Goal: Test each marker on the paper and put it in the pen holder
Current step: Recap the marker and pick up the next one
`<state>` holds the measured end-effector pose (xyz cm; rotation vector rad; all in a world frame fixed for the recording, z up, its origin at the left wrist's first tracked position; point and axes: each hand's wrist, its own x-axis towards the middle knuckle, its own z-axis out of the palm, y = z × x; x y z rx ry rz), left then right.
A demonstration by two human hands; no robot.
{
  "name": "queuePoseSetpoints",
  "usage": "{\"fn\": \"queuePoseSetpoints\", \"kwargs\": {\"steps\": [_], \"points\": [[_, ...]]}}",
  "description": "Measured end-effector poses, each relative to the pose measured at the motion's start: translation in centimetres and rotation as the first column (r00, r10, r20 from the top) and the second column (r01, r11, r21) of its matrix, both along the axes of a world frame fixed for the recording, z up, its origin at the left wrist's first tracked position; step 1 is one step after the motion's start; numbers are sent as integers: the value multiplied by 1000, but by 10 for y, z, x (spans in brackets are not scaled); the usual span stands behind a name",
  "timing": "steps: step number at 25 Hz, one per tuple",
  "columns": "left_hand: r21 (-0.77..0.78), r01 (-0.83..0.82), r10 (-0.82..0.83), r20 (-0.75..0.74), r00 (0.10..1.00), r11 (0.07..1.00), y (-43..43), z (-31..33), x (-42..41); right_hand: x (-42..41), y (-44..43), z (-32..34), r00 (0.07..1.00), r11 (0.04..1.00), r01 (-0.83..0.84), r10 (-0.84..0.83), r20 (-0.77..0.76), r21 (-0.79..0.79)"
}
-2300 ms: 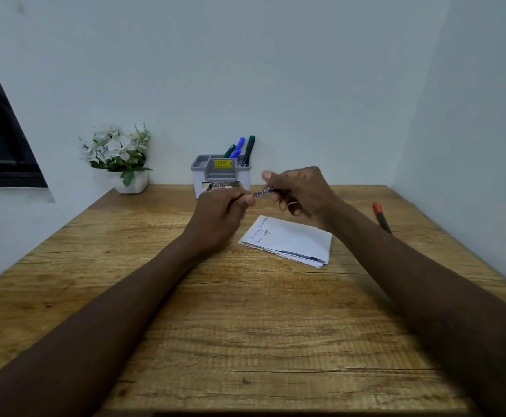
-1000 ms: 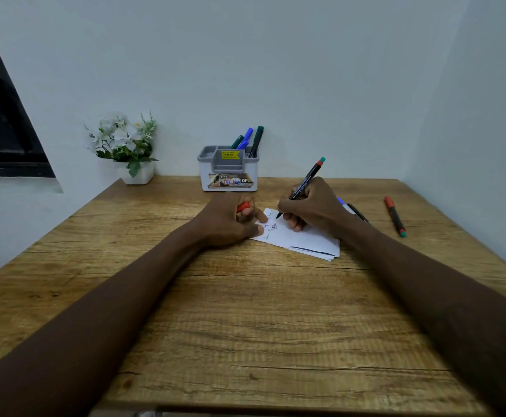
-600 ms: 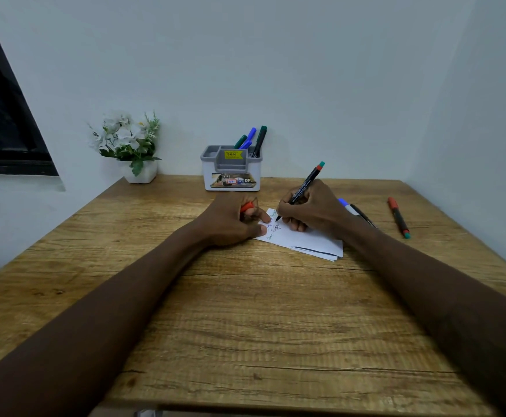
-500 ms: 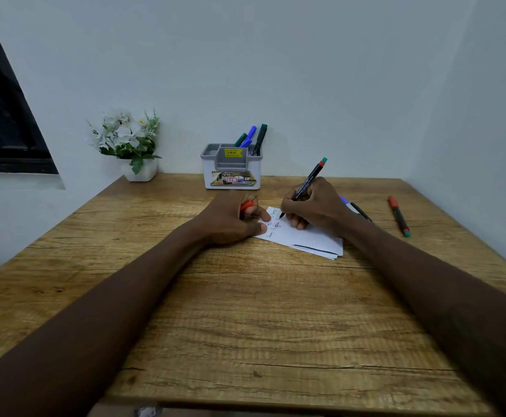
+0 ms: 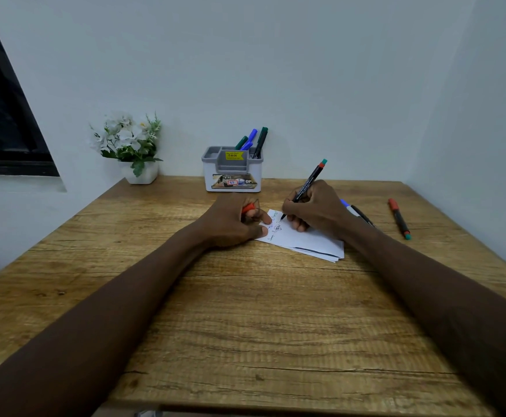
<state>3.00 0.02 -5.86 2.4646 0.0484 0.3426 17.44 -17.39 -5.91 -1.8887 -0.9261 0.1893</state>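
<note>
**While a cap waits, a marker meets the paper**

Where the wooden table [image 5: 245, 311] reaches mid-frame, the left hand [image 5: 233, 224] curls around a red cap [image 5: 248, 208], fingertips on the paper [image 5: 308, 239]. The right hand [image 5: 314, 209] pinches a black marker [image 5: 308, 182], its tip on the scribbles. A red-capped marker [image 5: 398, 218] lies far right. Beyond, centre, the pen holder [image 5: 233, 176] holds several markers [image 5: 259, 142], left of it a potted plant [image 5: 131, 142].

Pen holder [image 5: 233, 176]: back centre of the table [image 5: 245, 311].
Stored markers [image 5: 259, 142]: in its right compartment.
Plant [image 5: 131, 145]: left of the holder.
Paper [image 5: 311, 240]: before the holder.
Left hand [image 5: 233, 224]: paper's left edge, cap [image 5: 248, 208] in grip.
Right hand [image 5: 316, 209]: on paper, marker [image 5: 308, 182] tip touching it.
Loose marker [image 5: 398, 218]: well right of the paper.
</note>
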Motion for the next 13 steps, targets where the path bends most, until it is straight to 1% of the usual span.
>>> {"fn": "queuePoseSetpoints", "kwargs": {"steps": [4,7,10,13], "points": [[29,-10,11,-12,1000,1000,-3,2,-2,-6,-1,1,999,999,-35,35,40,-13],[5,-13,13,-13,1000,1000,-4,4,-3,-2,-2,1,1000,1000,-2,3,31,-12],[17,-20,20,8,1000,1000,-6,4,-5,-1,-2,0,999,1000,31,-31,22,-4],[21,-24,23,22,999,999,-6,4,-5,-7,-2,0,998,1000,2,-1,66,-20]]}}
